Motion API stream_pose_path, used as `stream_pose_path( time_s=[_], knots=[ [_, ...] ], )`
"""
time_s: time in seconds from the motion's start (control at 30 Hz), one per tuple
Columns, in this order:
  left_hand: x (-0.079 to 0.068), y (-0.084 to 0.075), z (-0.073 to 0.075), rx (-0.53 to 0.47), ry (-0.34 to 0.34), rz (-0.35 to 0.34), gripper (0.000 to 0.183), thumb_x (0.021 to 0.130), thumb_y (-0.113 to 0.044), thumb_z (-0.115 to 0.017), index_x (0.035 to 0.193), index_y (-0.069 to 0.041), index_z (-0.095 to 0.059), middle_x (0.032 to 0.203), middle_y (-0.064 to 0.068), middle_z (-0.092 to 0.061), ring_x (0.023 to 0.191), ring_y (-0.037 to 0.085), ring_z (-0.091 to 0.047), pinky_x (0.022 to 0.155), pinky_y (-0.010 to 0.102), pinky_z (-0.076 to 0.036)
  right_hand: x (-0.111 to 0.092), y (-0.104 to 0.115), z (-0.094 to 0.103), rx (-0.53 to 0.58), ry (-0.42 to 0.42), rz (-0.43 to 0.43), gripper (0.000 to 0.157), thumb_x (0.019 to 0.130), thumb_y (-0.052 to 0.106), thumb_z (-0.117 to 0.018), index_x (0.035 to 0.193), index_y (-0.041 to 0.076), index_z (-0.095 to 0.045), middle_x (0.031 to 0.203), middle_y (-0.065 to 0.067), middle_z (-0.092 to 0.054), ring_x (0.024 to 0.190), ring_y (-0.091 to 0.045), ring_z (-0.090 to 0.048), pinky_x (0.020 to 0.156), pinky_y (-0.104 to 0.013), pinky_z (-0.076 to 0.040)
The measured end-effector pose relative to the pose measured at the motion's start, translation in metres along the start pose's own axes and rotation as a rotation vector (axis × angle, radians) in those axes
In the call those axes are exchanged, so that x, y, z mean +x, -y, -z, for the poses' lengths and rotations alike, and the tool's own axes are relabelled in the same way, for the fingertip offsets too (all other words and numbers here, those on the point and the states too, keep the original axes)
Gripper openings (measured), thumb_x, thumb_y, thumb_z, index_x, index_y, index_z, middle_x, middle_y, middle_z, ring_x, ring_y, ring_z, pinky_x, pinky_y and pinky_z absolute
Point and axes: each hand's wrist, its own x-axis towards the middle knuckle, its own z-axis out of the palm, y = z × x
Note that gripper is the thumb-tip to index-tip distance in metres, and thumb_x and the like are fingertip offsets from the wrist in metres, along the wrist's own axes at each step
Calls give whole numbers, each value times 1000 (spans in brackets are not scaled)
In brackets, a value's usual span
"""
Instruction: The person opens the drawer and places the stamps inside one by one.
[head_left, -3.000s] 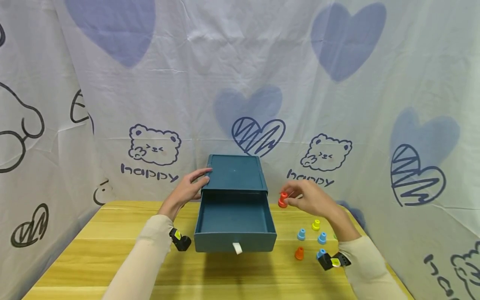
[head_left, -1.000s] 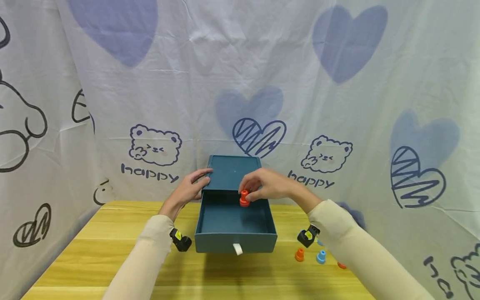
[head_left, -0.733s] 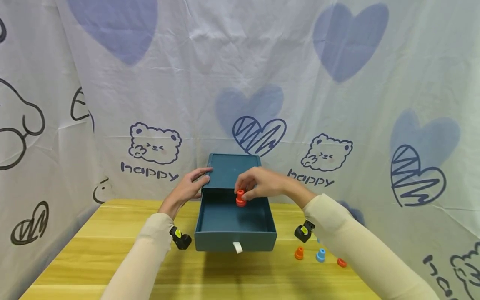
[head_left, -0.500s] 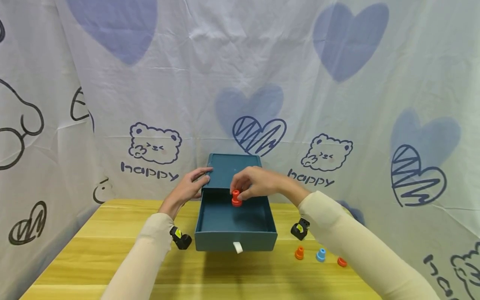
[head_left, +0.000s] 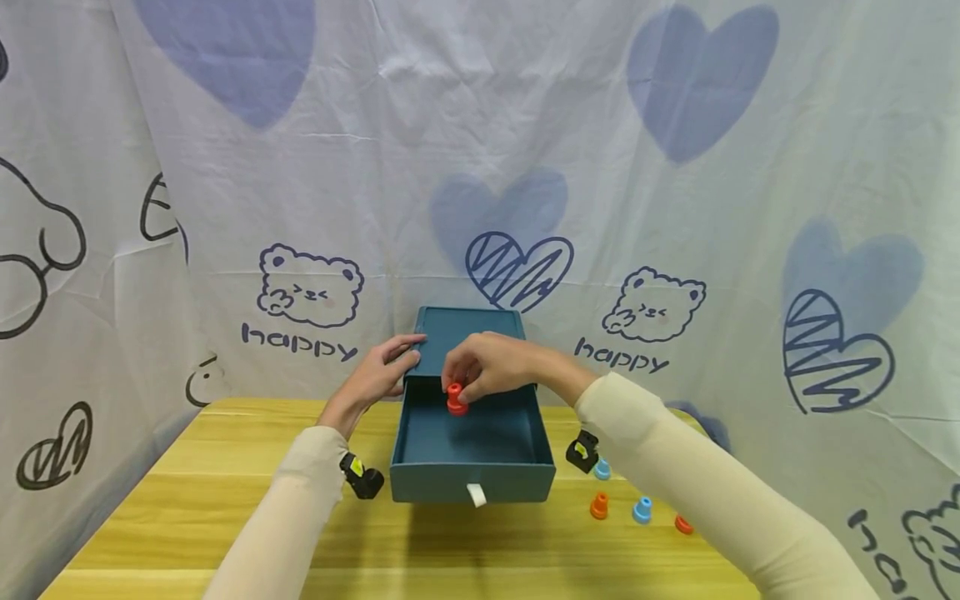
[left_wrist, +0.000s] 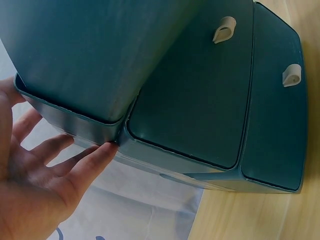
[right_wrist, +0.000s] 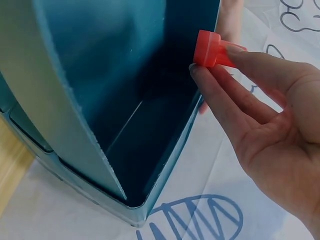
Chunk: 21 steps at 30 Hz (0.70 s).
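Observation:
A small red stepped plastic peg is pinched between the thumb and fingers of my right hand. The hand holds it above the pulled-out top drawer of a teal drawer cabinet. In the right wrist view the red peg lies sideways in the fingertips beside the drawer wall. My left hand rests against the cabinet's left side near the top. The left wrist view shows the left hand with its fingers extended, fingertips touching the cabinet's side wall.
On the wooden table, right of the cabinet, stand an orange peg, a blue peg, another blue peg and a partly hidden red one. Two lower drawers have loop tabs. A printed cloth hangs behind.
From right of the cabinet, my right hand has carried the red peg left over the drawer, and it has kept shifting left. The left hand has stayed in place.

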Motion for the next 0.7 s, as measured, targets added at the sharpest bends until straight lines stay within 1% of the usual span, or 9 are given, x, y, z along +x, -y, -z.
stream_pose_path(
  time_s=[0.2,0.53,0.7],
  knots=[
    [1,1,0,5,-8,7,49,109,-33,-50,157,-21,-45,172,14,-24,153,45,-34,109,68,-44,9,4,0,-8,27,2,18,94,9,-75,112,7,-74,111,-8,-77,100,-14,-71,94,-26,-60],
    [0,1,2,-8,12,-18,50,110,-30,-48,158,-17,-42,172,17,-21,155,45,-30,109,70,-43,27,13,-4,-9,94,6,17,93,8,-75,111,9,-75,111,-8,-77,100,-13,-72,93,-23,-59],
    [-1,1,2,-20,19,-24,51,110,-29,-48,159,-16,-41,172,17,-20,155,45,-29,110,70,-43,34,15,-8,-6,114,-2,17,93,7,-76,110,8,-75,109,-8,-77,96,-13,-70,91,-24,-59]
  ],
)
